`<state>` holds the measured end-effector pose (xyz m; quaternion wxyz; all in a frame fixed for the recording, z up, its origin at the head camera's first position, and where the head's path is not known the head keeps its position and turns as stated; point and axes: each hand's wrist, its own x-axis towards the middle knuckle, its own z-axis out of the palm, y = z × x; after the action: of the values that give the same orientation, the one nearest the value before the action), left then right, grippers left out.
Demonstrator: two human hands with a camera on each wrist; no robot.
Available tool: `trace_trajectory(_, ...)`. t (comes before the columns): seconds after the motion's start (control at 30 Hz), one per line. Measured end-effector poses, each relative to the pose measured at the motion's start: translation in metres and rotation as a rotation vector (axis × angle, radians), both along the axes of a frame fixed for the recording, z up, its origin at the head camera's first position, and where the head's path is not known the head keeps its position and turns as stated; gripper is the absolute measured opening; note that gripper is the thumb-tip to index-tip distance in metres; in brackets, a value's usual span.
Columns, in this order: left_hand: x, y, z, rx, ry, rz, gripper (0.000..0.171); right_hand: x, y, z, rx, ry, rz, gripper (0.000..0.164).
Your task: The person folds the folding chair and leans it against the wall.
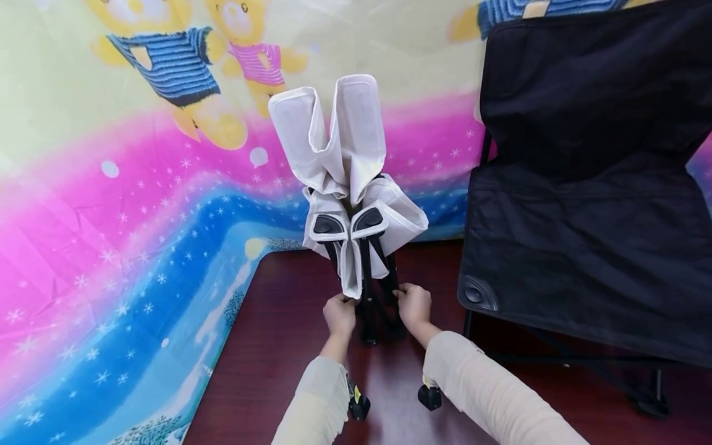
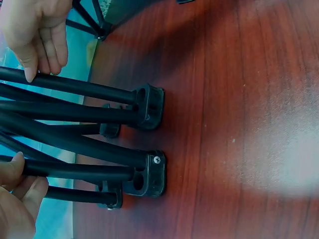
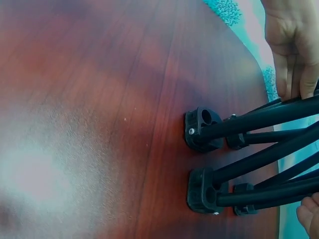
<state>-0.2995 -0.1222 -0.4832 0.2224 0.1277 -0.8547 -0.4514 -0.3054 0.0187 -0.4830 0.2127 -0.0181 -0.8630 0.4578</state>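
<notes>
A white folding chair (image 1: 361, 130) stands upright on a dark red wooden tabletop, its cloth gathered in folds over bunched black legs (image 1: 366, 309). My left hand (image 1: 339, 318) pinches a leg tube low on the left side. On the right side, my right hand (image 1: 415, 306) holds another tube between thumb and fingers. The left wrist view shows the left hand (image 2: 17, 199) with thumb and fingers about a tube, above the black plastic feet (image 2: 150, 107). In the right wrist view, only fingertips of the right hand (image 3: 310, 216) show, by the lower tube.
A black folding chair (image 1: 584, 247) stands opened out at the right, close to the white one. Behind the tabletop (image 1: 267, 371) hangs a colourful cloth (image 1: 167, 216) printed with bears and snowflakes. Small black devices (image 1: 358, 405) sit at both wrists.
</notes>
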Motion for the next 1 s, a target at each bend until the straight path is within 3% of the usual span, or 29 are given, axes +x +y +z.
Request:
trace_trajectory(0.17,-0.007,0.0,0.002,0.028,-0.045,0.039,0.007,-0.002,-0.002,0.003,0.025,-0.038,-0.001,0.012)
trace_trajectory(0.43,-0.014,0.002,0.006,0.149,-0.095,0.081,0.007,-0.006,-0.004,0.005,-0.067,-0.081,-0.02,0.013)
trace_trajectory(0.7,-0.02,0.008,0.007,0.181,-0.104,0.101,0.004,-0.013,-0.004,0.005,-0.117,-0.142,-0.045,0.018)
trace_trajectory(1.0,-0.023,0.012,0.007,0.202,-0.123,0.143,0.007,-0.014,-0.004,0.006,-0.167,-0.242,0.014,0.024)
